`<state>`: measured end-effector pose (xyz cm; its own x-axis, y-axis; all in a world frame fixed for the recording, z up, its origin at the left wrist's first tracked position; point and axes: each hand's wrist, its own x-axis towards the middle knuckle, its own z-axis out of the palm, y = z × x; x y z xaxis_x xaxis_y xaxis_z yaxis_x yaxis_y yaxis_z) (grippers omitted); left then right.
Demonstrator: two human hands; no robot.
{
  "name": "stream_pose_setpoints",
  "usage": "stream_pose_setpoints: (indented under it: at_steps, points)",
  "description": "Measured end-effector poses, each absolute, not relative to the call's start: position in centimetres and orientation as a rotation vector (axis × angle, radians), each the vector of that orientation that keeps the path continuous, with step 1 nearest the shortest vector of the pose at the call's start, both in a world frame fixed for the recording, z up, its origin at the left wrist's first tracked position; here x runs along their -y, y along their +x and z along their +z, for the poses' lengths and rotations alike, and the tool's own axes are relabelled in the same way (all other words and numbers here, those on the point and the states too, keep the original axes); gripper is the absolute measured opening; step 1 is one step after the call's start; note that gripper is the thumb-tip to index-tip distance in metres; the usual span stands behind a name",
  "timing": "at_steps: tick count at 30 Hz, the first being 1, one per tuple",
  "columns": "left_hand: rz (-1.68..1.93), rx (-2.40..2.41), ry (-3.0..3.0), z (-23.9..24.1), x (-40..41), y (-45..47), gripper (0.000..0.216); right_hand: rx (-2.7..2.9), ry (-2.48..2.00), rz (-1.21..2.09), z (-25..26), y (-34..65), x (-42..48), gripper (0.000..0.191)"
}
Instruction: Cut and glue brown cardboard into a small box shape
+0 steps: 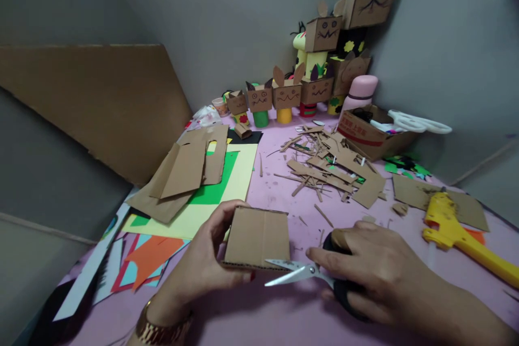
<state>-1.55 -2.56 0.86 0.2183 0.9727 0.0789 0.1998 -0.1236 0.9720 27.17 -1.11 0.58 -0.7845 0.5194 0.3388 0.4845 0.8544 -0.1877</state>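
My left hand point(206, 254) grips a small square cardboard box point(257, 235) from its left side, with the thumb along the lower front edge. Black-handled scissors point(302, 271) are in my right hand point(365, 270), its fingers through the handle loops. Their blades are parted and point left. The upper blade lies at the box's front right corner, and the lower one sits just below that edge. The inside of the box and its underside are hidden from view.
Cardboard scraps point(332, 165) litter the pink table point(275, 308). A yellow glue gun point(454, 232) rests at right. Cardboard sheets point(184, 167) and coloured paper point(152, 259) lie left. Behind are animal-faced boxes point(287, 96), a pink bottle point(360, 91) and an open carton point(365, 132).
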Motion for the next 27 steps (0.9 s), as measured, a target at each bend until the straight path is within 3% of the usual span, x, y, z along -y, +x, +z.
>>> stream_pose_setpoints:
  at_steps: [27]
  points:
    - [1.005, -1.17, 1.509, 1.27, 2.63, -1.07, 0.07, 2.583, -0.702, 0.271, 0.57, 27.0, 1.17, 0.016]
